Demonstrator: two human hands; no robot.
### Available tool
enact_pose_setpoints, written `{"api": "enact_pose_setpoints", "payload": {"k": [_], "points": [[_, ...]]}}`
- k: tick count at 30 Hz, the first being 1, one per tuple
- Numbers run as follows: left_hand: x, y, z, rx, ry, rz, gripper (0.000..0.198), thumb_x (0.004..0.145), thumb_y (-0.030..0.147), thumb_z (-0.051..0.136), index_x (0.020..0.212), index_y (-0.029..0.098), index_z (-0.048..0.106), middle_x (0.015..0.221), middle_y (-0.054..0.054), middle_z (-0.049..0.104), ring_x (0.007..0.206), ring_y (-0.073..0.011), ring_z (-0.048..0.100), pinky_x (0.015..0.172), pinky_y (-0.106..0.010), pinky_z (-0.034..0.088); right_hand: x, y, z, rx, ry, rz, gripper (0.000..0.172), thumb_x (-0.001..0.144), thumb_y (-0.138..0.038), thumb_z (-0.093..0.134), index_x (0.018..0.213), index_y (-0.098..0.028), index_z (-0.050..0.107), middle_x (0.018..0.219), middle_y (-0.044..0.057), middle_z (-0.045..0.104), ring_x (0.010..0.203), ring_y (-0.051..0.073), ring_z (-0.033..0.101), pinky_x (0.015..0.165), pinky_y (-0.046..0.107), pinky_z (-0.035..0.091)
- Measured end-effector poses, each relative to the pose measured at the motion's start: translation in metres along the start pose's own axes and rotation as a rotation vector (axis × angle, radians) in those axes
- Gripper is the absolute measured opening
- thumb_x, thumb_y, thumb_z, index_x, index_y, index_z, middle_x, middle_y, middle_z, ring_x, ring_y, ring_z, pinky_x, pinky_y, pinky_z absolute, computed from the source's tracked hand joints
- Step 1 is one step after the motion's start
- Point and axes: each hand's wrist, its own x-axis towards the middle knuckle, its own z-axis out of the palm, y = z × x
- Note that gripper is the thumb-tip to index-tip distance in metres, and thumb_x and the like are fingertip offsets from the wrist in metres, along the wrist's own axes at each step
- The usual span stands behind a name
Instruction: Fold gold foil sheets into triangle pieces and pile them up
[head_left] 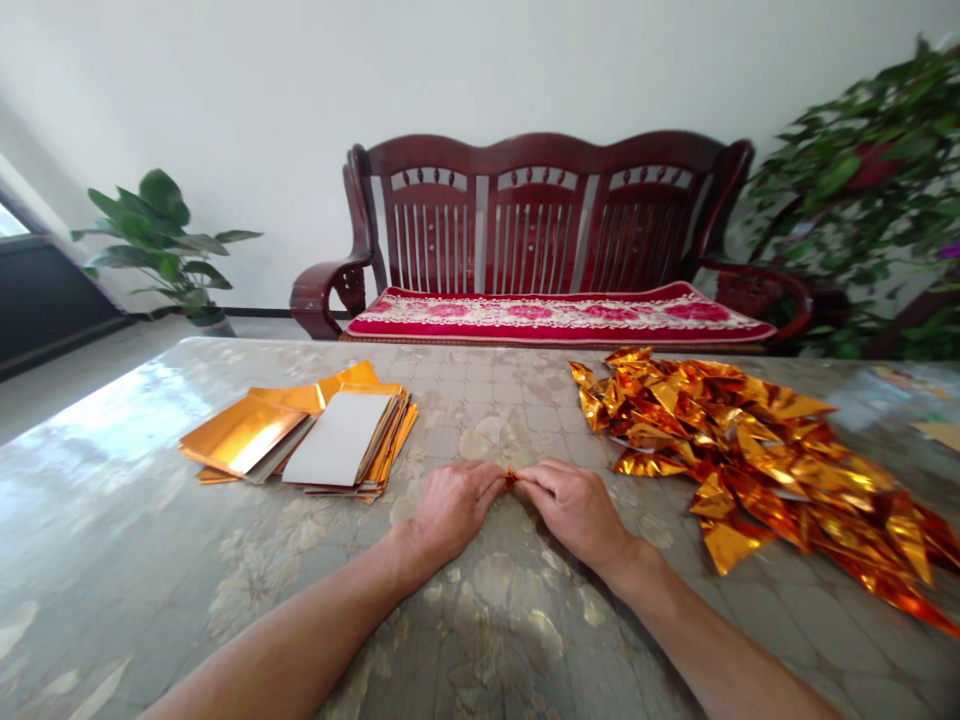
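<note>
Between my two hands, near the middle of the table, is a small piece of gold foil paper point(511, 476), mostly covered by my fingers. My left hand point(459, 503) pinches it from the left, fingers curled together. From the right, my right hand point(576, 508) pinches the same piece. A stack of flat foil paper sheets point(339, 440) lies left of my hands, some gold side up, one showing its pale grey back. To the right spreads a heap of folded, pointed gold foil pieces point(757, 430).
The table point(247, 590) has a patterned, glossy cover. Behind it stands a dark red wooden bench point(536, 230) with a red floral seat cover point(562, 314). A potted plant point(165, 240) is at the left, and a leafy plant point(862, 200) at the right. Clear plastic point(874, 395) lies at the table's right side.
</note>
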Motion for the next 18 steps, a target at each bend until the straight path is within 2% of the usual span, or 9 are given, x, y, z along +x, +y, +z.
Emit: {"api": "enact_pose_setpoints", "payload": {"k": [8,18], "points": [[-0.001,0.003,0.001,0.085,-0.014,-0.004,0.030,0.102,0.033,0.039,0.088,0.023,0.064,0.087,-0.002,0.072,0.084,-0.0163,0.066,0.075,-0.023,0.045,0.002,-0.005,0.001,-0.052,-0.007,-0.003,0.021,0.094,-0.020,0.054,0.087,-0.023,0.074,0.080,0.002,0.072,0.074,0.016,0.068,0.067,0.024,0.047],[-0.001,0.008,0.009,0.100,0.030,-0.042,0.022,0.095,0.022,0.043,0.078,0.022,0.057,0.077,-0.001,0.069,0.072,-0.0159,0.065,0.062,-0.024,0.038,0.002,-0.021,0.007,-0.085,0.027,0.050,0.024,0.090,-0.014,0.050,0.080,-0.023,0.071,0.082,0.004,0.074,0.078,0.017,0.069,0.070,0.026,0.047]]}}
